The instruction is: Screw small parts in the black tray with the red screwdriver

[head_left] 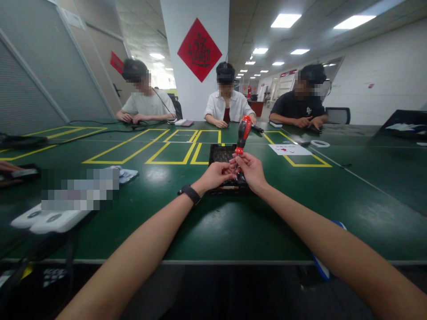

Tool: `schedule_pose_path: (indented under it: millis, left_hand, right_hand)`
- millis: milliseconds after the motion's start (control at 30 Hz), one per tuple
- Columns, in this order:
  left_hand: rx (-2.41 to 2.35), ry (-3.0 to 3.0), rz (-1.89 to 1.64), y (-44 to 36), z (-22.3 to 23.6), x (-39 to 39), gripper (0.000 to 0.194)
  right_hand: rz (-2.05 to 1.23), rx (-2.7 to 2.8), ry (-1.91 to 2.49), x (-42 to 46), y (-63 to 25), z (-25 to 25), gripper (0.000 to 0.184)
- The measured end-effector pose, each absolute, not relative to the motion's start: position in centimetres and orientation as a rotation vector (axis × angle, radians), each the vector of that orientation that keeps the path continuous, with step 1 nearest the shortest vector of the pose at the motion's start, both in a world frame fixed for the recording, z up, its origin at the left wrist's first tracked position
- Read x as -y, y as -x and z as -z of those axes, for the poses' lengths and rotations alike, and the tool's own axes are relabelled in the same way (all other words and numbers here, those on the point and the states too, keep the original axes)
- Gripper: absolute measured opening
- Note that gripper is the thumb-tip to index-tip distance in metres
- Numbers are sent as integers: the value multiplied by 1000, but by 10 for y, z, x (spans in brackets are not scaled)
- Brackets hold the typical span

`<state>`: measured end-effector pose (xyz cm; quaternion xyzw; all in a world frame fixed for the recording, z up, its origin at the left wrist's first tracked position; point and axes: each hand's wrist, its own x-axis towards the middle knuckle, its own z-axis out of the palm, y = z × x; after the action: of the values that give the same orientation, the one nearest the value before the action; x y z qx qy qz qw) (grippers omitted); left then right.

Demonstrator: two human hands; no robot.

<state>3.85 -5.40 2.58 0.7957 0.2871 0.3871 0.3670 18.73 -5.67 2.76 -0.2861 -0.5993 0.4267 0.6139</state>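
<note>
A screwdriver (243, 135) with a red and black handle stands nearly upright, tip down, over a black open tray or case (215, 154) on the green table. My right hand (252, 171) is closed around the screwdriver low down, with thumb and fingers at the shaft just below the handle. From the left, my left hand (216, 175) meets it, fingers pinched together beside the shaft near the tip. Whatever those left fingers hold is too small or hidden to make out. Both hands cover much of the tray's inside, and the tip is not clearly visible.
Yellow tape rectangles (167, 162) mark the table (160, 226). A white sheet (290, 150) and a white ring (319, 143) lie to the right. On the left is a white power strip (56, 220) with cables. Three people sit opposite; another hand (10, 166) shows far left.
</note>
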Motion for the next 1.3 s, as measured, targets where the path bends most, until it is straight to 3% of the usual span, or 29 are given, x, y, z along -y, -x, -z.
schedule_pose_path:
  millis: [1300]
  left_hand:
    - [-770,-2051,-1013,-38,-23,52,29]
  right_hand:
    - [-967,1383,605,56,-187,-25,29]
